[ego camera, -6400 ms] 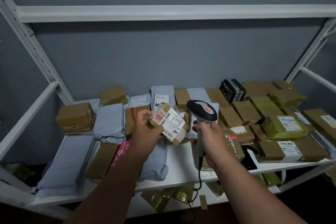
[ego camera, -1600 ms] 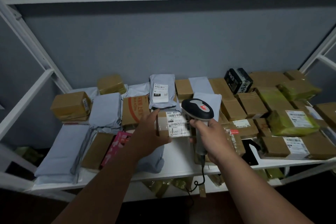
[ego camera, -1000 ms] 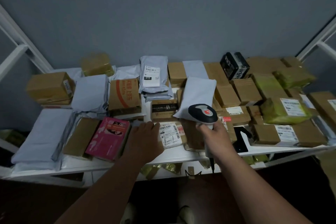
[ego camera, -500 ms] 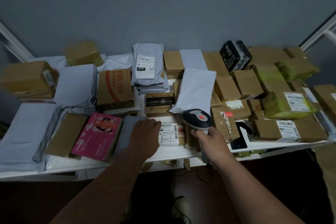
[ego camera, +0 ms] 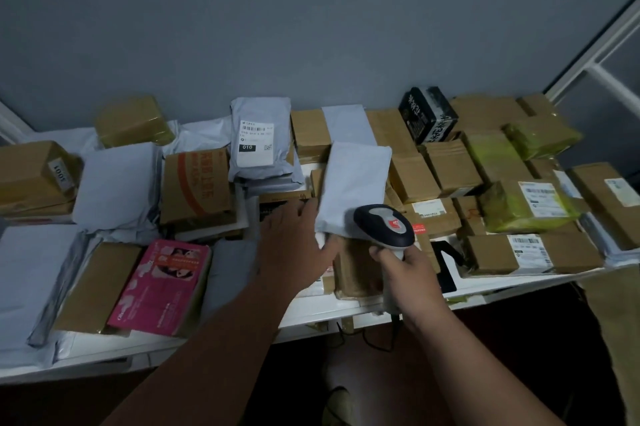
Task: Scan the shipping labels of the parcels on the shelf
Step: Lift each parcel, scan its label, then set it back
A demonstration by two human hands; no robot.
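Observation:
My left hand [ego camera: 294, 245] reaches over the shelf [ego camera: 332, 308] to the lower left corner of a plain grey mailer [ego camera: 353, 183]. The fingers lie straight along the mailer's left edge and the thumb runs along its lower edge. No label shows on the mailer's upper face. My right hand [ego camera: 405, 270] grips the handle of the barcode scanner [ego camera: 384, 225], whose head hovers over the mailer's lower right corner. The small labelled box [ego camera: 320, 282] lies on the shelf front, mostly hidden under my left wrist.
Brown boxes, grey mailers and yellow-green wrapped parcels crowd the shelf. A pink box [ego camera: 162, 283] lies at the front left, a black box [ego camera: 427, 114] at the back right. A labelled grey mailer [ego camera: 258, 141] leans at the back. The scanner cable hangs below the shelf edge.
My left hand set the small labelled box down on the shelf front, let go of it and moved up to the grey mailer's corner. The camera tilted downward. The scanner stayed in my right hand.

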